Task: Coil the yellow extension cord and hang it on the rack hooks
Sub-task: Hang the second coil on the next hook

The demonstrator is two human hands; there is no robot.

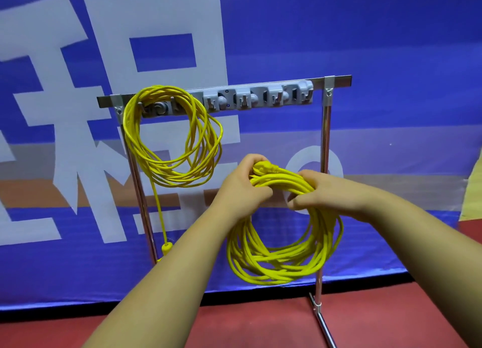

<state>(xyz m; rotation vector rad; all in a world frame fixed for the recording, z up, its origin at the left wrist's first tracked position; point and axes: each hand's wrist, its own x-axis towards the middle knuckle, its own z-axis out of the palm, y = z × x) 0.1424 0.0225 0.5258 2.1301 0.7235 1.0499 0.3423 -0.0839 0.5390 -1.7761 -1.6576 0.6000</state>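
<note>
- Left hand (pixel 242 184): fingers curled round the top of the bundle, beside a lumpy yellow wrapped end (pixel 263 168). Right hand (pixel 322 191) clamps the same strands just beside it.
- Coiled yellow extension cord (pixel 273 261) hangs from both grips at centre-right of frame, below the hooks and not yet on them.
- Judgement: gather every loop evenly before lifting, as a stray strand could snag.
- Grey plastic hook strip (pixel 260 97) on the chrome tube rack (pixel 324 128) — hooks toward the frame's right appear free. A second yellow coil (pixel 167 165) occupies the upper-left end, tail dangling.
- Open room above the hands; the rack's post at frame right stands close behind the held coil.
</note>
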